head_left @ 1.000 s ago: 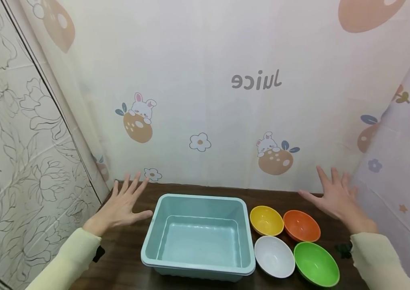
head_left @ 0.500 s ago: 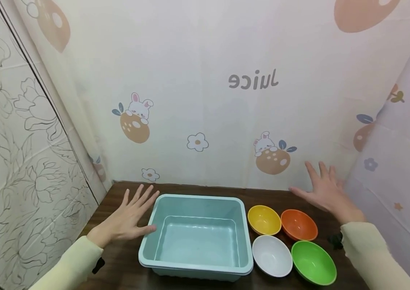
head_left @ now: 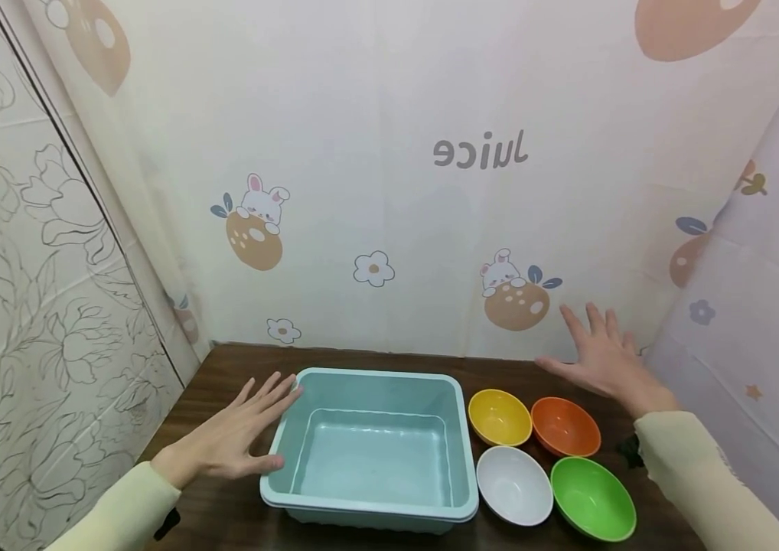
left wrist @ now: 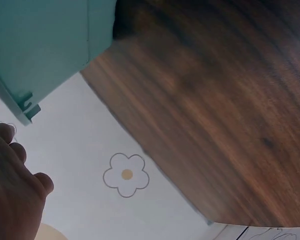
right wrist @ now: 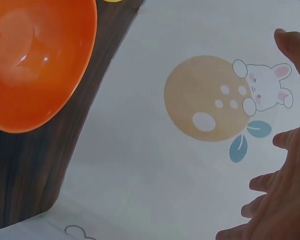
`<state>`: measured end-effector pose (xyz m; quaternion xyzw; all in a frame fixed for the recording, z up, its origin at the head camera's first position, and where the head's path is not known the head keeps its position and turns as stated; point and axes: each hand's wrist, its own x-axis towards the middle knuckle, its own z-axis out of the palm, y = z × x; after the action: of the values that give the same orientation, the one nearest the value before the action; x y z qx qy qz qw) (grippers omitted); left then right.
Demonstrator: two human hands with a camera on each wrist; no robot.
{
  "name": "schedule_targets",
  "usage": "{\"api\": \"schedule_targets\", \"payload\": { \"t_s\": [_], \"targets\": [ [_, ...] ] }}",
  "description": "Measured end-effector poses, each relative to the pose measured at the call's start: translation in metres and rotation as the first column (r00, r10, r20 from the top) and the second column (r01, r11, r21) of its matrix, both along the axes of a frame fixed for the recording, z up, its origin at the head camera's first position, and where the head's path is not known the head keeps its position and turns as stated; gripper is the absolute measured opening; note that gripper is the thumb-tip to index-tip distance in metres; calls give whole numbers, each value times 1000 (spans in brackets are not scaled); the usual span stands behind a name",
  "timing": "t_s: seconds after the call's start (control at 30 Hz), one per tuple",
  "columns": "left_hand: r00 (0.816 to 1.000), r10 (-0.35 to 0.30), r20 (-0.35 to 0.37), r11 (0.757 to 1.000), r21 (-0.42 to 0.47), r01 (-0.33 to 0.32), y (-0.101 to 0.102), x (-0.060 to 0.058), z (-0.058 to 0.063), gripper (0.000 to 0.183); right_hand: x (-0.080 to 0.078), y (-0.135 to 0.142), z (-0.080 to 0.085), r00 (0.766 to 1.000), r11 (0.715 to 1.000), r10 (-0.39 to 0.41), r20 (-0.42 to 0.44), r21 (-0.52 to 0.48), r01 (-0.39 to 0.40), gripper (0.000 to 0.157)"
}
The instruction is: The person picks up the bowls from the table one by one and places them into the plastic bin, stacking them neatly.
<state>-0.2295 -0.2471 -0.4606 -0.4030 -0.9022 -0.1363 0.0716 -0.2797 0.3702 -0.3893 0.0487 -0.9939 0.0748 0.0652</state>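
My left hand (head_left: 231, 435) is spread over the left rim of a light teal plastic basin (head_left: 379, 459), holding nothing. In the left wrist view that hand (left wrist: 12, 185) shows at the lower left, below the basin's outer wall (left wrist: 45, 40). My right hand (head_left: 606, 356) hovers with fingers spread behind and above an orange bowl (head_left: 565, 427). The right wrist view has the fingers of this hand (right wrist: 285, 185) apart with nothing between them. Beside the basin's right wall sit a yellow bowl (head_left: 500, 418), a white bowl (head_left: 515, 486) and a green bowl (head_left: 593, 499).
Everything stands on a dark wooden table (head_left: 210, 505). A pale cloth backdrop (head_left: 389, 191) with bunny and fruit prints hangs at its far edge. Similar cloth closes off both sides. A small dark object (head_left: 630, 451) lies partly hidden by the right sleeve.
My left hand has come down and toward the basin's left rim. My right hand has drifted left, toward the bowls. The basin and bowls keep their places, with a slight shift of the view.
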Motion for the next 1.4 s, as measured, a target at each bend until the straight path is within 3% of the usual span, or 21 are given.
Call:
{"api": "schedule_targets", "payload": {
  "t_s": [0.13, 0.73, 0.97, 1.2, 1.4],
  "targets": [
    [999, -7, 31, 1000, 13, 6, 0, 4, 0, 99, -2, -3, -4, 1000, 1000, -2, -7, -7, 2, 118],
    [998, -46, 49, 998, 40, 44, -6, 5, -14, 82, 1, -17, -23, 999, 998, 25, 38, -54, -23, 119],
    [998, -53, 14, 998, 42, 53, -7, 4, -14, 81, 0, -26, -40, 996, 994, 88, 5, -65, -88, 114],
    [992, -109, -61, 992, 50, 112, -11, 1, -16, 82, 3, -47, -48, 985, 986, 160, 70, -65, -156, 111],
    [990, -116, -75, 993, 25, 118, -12, -1, -14, 82, 8, -59, -61, 972, 977, 208, 110, -74, -200, 107]
  ]
}}
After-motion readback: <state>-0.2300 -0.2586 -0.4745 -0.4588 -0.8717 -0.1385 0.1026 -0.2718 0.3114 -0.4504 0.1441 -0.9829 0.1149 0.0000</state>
